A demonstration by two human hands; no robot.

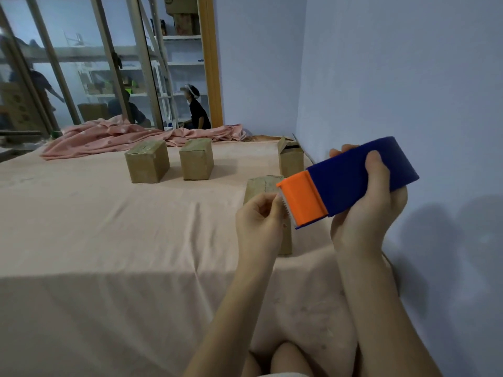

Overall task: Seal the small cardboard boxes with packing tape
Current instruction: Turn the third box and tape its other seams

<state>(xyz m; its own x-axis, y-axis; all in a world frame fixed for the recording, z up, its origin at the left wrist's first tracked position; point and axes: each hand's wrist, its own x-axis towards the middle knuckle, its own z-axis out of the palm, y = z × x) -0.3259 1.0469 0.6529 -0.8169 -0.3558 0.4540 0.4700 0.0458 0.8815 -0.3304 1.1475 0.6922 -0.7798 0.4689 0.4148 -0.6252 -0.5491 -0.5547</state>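
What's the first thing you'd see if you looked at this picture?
The bright blue and orange tape dispenser, held up at the right by the right hand while the left hand pinches at its toothed end. Behind it, small cardboard boxes stand on the pink sheet.

From my remote feed: a pale pink sheet (95, 240) covers a bed set against a light blue wall (394, 77), which carries soft shadows low on the right. A crumpled pink blanket (109, 137) lies at the far edge before glass sliding doors (81, 63), with white shelves (185, 63) beyond an orange frame (212, 63).
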